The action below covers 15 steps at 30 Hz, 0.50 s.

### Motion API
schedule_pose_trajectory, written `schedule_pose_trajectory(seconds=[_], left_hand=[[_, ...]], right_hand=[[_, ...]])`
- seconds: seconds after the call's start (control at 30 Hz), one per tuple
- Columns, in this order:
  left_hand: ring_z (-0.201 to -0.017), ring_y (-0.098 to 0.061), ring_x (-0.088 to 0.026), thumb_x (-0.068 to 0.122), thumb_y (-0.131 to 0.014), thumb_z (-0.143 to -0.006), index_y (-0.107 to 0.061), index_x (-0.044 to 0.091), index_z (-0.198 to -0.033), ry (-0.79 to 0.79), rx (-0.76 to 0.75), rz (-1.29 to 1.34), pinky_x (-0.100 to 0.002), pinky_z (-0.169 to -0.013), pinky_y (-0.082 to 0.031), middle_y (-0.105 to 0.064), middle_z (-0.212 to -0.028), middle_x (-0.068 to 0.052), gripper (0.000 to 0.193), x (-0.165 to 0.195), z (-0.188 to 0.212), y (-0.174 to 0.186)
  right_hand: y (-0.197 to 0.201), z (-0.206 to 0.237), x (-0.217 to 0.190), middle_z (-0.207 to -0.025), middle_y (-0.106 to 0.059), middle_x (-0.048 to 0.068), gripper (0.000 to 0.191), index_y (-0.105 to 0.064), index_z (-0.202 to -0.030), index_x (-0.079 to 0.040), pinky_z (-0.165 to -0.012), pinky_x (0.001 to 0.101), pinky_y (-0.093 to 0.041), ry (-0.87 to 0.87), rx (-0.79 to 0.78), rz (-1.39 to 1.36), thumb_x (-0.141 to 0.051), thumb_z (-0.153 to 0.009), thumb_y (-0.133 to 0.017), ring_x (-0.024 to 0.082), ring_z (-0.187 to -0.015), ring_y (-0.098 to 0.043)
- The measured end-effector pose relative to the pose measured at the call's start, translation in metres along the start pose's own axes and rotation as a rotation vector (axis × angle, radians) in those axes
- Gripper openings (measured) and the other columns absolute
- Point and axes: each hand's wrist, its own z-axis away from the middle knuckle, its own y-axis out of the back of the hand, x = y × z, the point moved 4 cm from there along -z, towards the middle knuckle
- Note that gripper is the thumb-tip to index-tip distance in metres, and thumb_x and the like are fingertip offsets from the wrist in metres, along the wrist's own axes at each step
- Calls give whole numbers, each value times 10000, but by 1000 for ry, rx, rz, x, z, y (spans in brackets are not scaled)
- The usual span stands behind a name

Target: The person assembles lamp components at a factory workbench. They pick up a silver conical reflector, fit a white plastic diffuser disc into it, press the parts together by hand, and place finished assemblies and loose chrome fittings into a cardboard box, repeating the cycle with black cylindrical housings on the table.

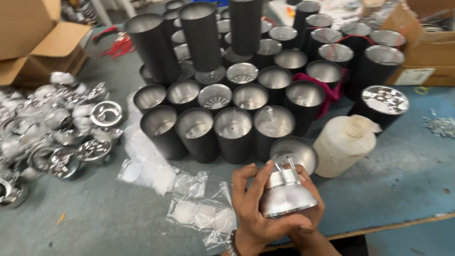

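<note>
We have both hands clasped around a silver cone reflector (286,193), left hand (252,204) and right hand (309,208), just in front of the nearest open black cylinder housing (293,152) on the table (403,185). It looks thin, light, stiff sheet metal, slick and easily dented or smudged, so we judge the outer rim and narrow neck the safest places to hold.

- Silver metal reflector (286,195), shiny and cone-shaped.
- Black cylinders (199,132) with pale silver-grey insides.
- Grey-blue tabletop (393,180), scuffed.
- Off-white plastic bottle (343,144).
- Chrome rings (106,114), mirror-bright.
- Brown cardboard boxes (33,42).
- Red wires (121,46).
- Clear bags (189,208) holding white discs.
</note>
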Motion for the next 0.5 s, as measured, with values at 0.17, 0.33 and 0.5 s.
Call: schedule_pose_trajectory(seconds=[0.17,0.33,0.5], left_hand=[[-1122,-630,-317,879,-595,-747,-702,38,-1291,-136,108,-78,-413,-965,-571,-566,-1257,-202,1008,1,7,23],[-1161,-654,-318,924,-514,-762,-673,12,-1259,-33,30,85,-422,-981,-571,-591,-1278,-217,1050,12,7,33],[-1172,-584,-270,799,-601,-858,-610,16,-1276,-45,137,82,-393,-1043,-517,-572,-1226,-160,887,10,22,67]], right_hand=[[-14,4,4,-1102,-619,201,369,-584,-1130,42,-905,437,-507,146,-59,210,-265,-1017,-411,314,-1028,-624],[-31,30,-11,-1156,-638,233,348,-618,-1105,62,-989,427,-491,471,-139,637,-213,-1008,-429,327,-1082,-605],[-78,11,-91,-1186,-641,133,268,-612,-1247,-1,-933,409,-545,1337,-138,755,-169,-1047,-555,268,-1041,-621]])
